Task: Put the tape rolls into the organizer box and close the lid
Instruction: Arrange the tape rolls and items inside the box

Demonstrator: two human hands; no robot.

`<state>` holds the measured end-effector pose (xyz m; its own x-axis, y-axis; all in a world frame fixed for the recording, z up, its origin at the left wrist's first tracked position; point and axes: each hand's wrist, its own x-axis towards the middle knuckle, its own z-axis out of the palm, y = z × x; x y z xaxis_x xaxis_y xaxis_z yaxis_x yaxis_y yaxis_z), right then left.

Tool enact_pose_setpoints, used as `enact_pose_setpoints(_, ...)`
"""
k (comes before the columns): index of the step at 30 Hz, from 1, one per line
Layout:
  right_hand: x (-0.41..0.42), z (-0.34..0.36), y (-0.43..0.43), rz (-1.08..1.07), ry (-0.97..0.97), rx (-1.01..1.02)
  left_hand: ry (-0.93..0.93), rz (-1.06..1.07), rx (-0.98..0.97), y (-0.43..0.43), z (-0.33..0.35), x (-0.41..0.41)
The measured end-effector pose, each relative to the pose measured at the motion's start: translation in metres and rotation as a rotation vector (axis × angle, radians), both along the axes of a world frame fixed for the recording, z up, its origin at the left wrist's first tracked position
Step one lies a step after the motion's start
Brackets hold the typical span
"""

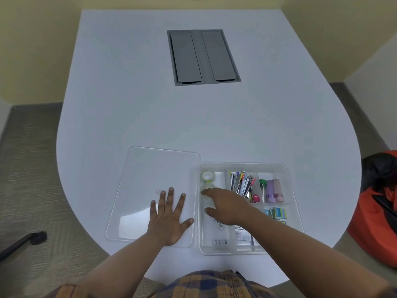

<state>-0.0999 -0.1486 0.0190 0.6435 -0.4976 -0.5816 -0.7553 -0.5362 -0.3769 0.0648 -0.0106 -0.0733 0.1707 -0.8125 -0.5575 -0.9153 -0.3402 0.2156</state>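
The clear organizer box (242,163) stands open near the table's front edge. Its clear lid (150,168) lies flat on the table to the box's left. My left hand (169,218) rests palm down on the lid with its fingers spread. My right hand (225,206) reaches into the box's left compartment, with forefinger and thumb around a clear tape roll (206,202). A tape roll with a pale green core (208,177) lies at the far end of that compartment, and another clear roll seems to lie between the two. My hand partly hides the held roll.
A white marker (217,223) lies in the same compartment, nearer to me. Other compartments hold clips and pens (241,184), small tubes (271,190) and staple boxes (279,214). A grey cable hatch (203,58) sits mid-table. An orange bag (376,211) is on the floor at right.
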Motion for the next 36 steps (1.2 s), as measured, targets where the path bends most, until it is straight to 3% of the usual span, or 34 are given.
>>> enact_pose_setpoints(4,-0.003,0.002,-0.007,-0.086,-0.084,-0.053,-0.015,-0.006,0.020,-0.001,0.002,0.001)
enact_pose_setpoints(12,-0.009,-0.001,-0.029,-0.144,0.012,-0.238,-0.013,-0.008,0.030,0.000,0.001,0.000)
enact_pose_setpoints(19,-0.004,-0.011,-0.034,-0.059,0.116,-0.223,-0.003,0.001,0.032,-0.001,0.003,0.000)
enact_pose_setpoints(36,0.017,-0.011,-0.027,-0.159,0.211,-0.284,0.006,-0.002,0.021,-0.001,0.002,0.001)
